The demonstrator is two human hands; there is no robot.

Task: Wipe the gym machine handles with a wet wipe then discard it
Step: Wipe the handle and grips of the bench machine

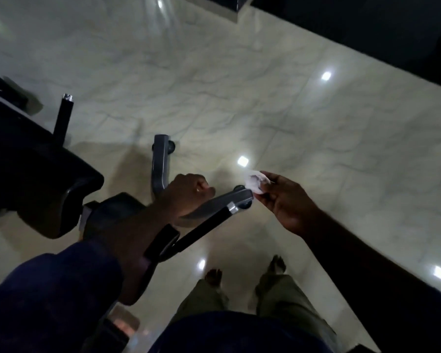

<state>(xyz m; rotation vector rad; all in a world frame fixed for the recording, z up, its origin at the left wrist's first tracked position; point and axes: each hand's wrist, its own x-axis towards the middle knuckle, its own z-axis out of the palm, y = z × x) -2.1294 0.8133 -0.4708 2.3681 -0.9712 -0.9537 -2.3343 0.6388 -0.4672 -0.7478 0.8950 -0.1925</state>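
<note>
Wet wipe point(255, 183), white, crumpled, at the right tip of the near handle point(236, 200)

Pinched in the fingertips of the right hand point(287, 203), touching or just off the end cap. The handle's long axis runs from that tip leftward and nearer, into its black grip, so the stroke likely starts here. Left hand point(189, 194) clenched round the same handle's grey part, just left of the wipe. Far handle point(161, 161) beyond, closer to the left hand. Marble floor point(316, 123) beneath

Right hand point(288, 203) pinches wet wipe point(255, 183) — beside handle point(229, 201).
</note>
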